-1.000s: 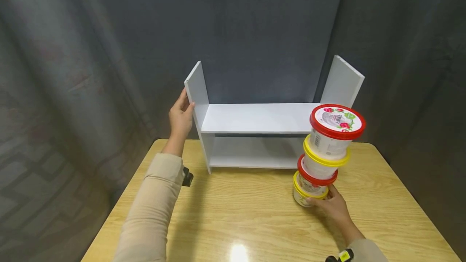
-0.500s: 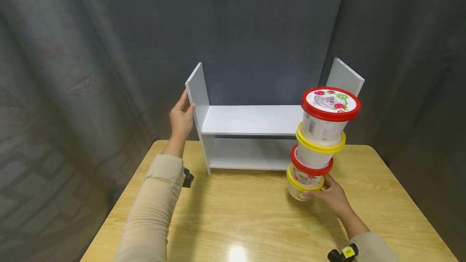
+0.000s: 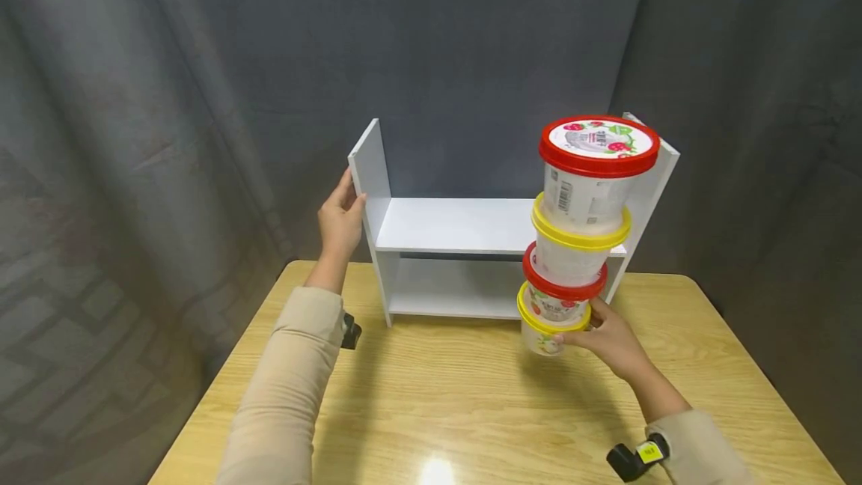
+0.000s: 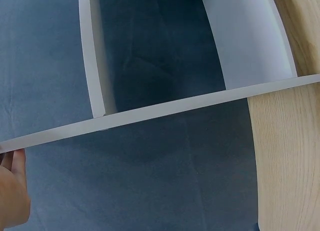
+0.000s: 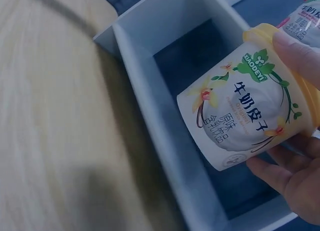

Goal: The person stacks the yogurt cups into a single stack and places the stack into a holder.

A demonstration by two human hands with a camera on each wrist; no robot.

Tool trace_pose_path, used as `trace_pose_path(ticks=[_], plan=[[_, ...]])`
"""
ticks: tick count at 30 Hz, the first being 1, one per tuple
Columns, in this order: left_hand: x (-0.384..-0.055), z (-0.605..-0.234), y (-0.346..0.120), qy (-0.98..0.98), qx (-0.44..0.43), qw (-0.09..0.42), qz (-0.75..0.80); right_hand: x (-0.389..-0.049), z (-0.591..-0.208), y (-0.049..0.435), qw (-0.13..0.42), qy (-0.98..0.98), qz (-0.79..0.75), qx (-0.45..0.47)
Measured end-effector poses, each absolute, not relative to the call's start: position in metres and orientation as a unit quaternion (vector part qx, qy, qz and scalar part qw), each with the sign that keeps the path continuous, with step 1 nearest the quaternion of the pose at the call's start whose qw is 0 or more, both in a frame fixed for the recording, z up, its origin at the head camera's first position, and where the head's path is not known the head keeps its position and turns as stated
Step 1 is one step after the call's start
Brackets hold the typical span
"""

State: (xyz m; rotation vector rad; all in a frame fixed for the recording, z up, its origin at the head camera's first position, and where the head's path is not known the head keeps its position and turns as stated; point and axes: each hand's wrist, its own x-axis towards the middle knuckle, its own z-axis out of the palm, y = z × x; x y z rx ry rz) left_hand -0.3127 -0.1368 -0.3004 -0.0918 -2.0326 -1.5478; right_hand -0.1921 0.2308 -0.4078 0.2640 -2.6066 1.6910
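A stack of several white plastic tubs, with red and yellow lids by turns, stands upright in the air before the shelf's right half. My right hand (image 3: 609, 339) grips the bottom tub (image 3: 539, 341) just under its yellow lid, thumb in front. Its printed side faces the right wrist view, where the fingers (image 5: 277, 176) curl round it. The red-lidded top tub (image 3: 598, 147) shows strawberries on its lid and overlaps the shelf's right panel. My left hand (image 3: 341, 224) holds the left side panel (image 3: 372, 178) of the white shelf (image 3: 465, 224), thumb at its front edge, fingers partly hidden behind.
The shelf stands at the back of a wooden table (image 3: 431, 380), with an upper and a lower board (image 3: 451, 289) between two side panels. Dark grey curtains (image 3: 471, 58) hang behind and on both sides.
My right hand has lifted the stack of tubs off the table and carried it up and slightly left, toward the shelf. The left hand keeps its hold on the side panel.
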Motion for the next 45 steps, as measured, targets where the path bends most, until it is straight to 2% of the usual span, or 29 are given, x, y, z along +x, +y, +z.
trace_pose_path(ticks=[7, 28, 38, 45], plan=[[-0.313, -0.3, -0.135, -0.753, -0.039, 0.296, -0.586, -0.204, -0.376, 0.227, 0.009, -0.837, 0.535, 0.119], [-0.313, -0.303, -0.138, -0.754, -0.021, 0.295, -0.586, -0.242, -0.289, 0.207, -0.039, -0.837, 0.536, 0.103], [-0.312, -0.302, -0.136, -0.753, -0.025, 0.298, -0.586, -0.264, -0.273, 0.201, -0.028, -0.839, 0.538, 0.08], [-0.313, -0.303, -0.133, -0.753, -0.026, 0.294, -0.588, -0.281, -0.285, 0.2, -0.025, -0.827, 0.556, 0.084]])
